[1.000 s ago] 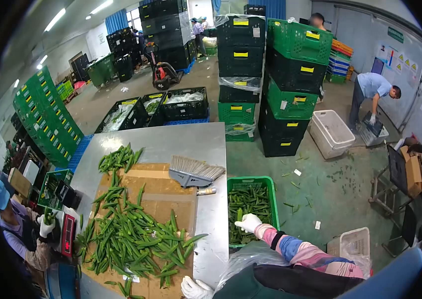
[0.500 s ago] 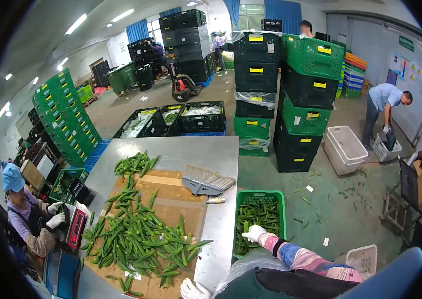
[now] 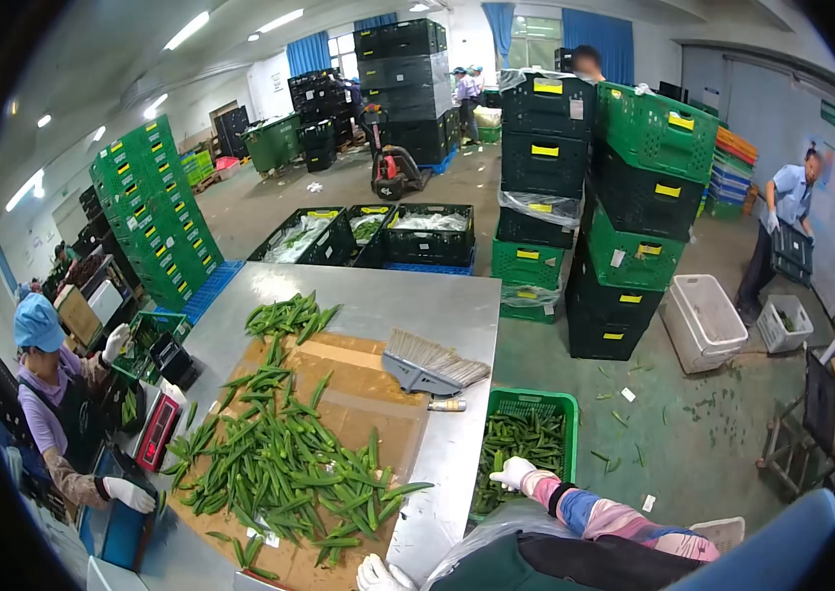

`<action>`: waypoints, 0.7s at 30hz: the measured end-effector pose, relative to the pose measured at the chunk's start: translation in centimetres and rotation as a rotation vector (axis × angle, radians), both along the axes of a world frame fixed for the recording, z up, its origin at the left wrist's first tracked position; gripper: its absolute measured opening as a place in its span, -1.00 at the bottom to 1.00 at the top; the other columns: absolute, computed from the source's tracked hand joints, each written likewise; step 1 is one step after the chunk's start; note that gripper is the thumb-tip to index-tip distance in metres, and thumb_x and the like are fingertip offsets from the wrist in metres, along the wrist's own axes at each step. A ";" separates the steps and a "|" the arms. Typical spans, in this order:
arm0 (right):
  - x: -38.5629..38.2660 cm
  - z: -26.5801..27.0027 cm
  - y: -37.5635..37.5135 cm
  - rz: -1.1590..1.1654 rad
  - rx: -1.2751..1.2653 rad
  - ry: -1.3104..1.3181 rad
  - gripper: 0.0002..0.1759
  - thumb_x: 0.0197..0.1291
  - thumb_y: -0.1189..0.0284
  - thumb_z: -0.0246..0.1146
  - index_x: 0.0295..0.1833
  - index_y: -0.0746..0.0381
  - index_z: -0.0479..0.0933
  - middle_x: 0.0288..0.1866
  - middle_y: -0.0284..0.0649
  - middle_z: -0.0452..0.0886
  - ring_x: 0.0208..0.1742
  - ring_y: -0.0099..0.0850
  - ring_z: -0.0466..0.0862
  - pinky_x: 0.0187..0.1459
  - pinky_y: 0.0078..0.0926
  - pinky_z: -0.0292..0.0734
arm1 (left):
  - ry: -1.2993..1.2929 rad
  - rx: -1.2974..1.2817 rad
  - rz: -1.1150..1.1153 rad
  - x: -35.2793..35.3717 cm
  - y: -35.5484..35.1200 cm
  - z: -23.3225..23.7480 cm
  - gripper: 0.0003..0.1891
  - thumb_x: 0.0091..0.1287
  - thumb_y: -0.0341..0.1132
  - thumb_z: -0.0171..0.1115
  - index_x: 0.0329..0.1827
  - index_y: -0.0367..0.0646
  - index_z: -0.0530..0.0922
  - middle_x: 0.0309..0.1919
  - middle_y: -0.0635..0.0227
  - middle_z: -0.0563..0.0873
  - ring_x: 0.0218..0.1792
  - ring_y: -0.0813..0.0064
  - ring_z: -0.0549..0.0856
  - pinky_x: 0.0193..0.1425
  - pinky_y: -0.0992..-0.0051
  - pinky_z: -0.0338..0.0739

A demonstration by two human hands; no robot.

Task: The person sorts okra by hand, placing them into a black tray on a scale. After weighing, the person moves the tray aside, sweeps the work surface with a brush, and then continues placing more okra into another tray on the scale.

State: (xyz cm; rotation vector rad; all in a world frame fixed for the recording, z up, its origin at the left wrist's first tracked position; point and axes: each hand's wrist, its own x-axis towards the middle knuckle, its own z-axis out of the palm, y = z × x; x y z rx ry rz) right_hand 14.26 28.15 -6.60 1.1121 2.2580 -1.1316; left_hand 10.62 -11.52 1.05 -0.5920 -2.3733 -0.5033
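Note:
My right hand (image 3: 511, 474), in a white glove, reaches down over the okra (image 3: 538, 434) that fills a green plastic basket (image 3: 577, 433) beside the table. Its fingers are curled in against the pods, and I cannot tell what is in them. At the near table edge, my left hand (image 3: 384, 574), also gloved in white, rests with its fingers apart. Just beyond it, a big pile of loose okra (image 3: 289, 453) covers a cardboard sheet (image 3: 378, 394) on the metal table (image 3: 452, 325).
A brush (image 3: 432, 362) lies at the cardboard's right edge. At left, a person (image 3: 53, 384) sits by a red scale (image 3: 156, 433). Tall crate stacks (image 3: 639, 207) stand beyond the basket. Another person (image 3: 782, 227) holds a dark crate near white bins (image 3: 703, 323).
My view has shifted slightly left. My right hand stays over the basket. The person at left has spread both hands apart; the person at right has straightened up, lifting a dark crate.

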 end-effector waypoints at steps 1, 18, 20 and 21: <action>0.0 -0.7 0.1 -0.001 0.001 -0.010 -0.42 0.21 -0.10 0.33 -0.35 0.27 0.79 -0.43 -0.11 0.79 -0.36 -0.19 0.79 -0.11 -0.24 0.68 | -0.009 -0.007 0.009 0.0 -0.1 0.0 -0.62 0.45 -0.24 0.24 0.24 -0.26 0.64 0.08 0.06 0.74 0.09 0.05 0.70 0.24 0.12 0.58; -1.4 -4.4 3.3 -0.110 0.025 -0.203 -0.49 0.20 -0.07 0.39 -0.39 0.20 0.79 -0.48 -0.21 0.78 -0.44 -0.31 0.77 -0.23 -0.31 0.68 | -0.277 0.003 -0.035 -1.3 -1.0 -1.0 -0.58 0.40 -0.25 0.25 0.26 -0.26 0.61 0.10 -0.05 0.70 0.09 -0.06 0.67 0.21 0.06 0.56; -1.7 -4.4 3.6 -0.117 0.039 -0.239 -0.50 0.19 -0.04 0.40 -0.38 0.22 0.79 -0.47 -0.22 0.78 -0.44 -0.32 0.77 -0.24 -0.32 0.69 | -0.191 0.060 -0.066 -1.5 -0.9 -1.0 -0.59 0.40 -0.26 0.25 0.24 -0.26 0.62 0.07 -0.03 0.72 0.07 -0.05 0.68 0.21 0.07 0.56; -1.8 -4.8 4.1 -0.123 0.042 -0.241 -0.51 0.18 -0.03 0.41 -0.38 0.23 0.79 -0.47 -0.22 0.78 -0.44 -0.32 0.78 -0.24 -0.33 0.70 | -0.183 0.060 -0.055 -1.5 -0.8 -1.0 -0.59 0.40 -0.26 0.26 0.24 -0.27 0.62 0.06 -0.02 0.72 0.06 -0.05 0.68 0.20 0.07 0.57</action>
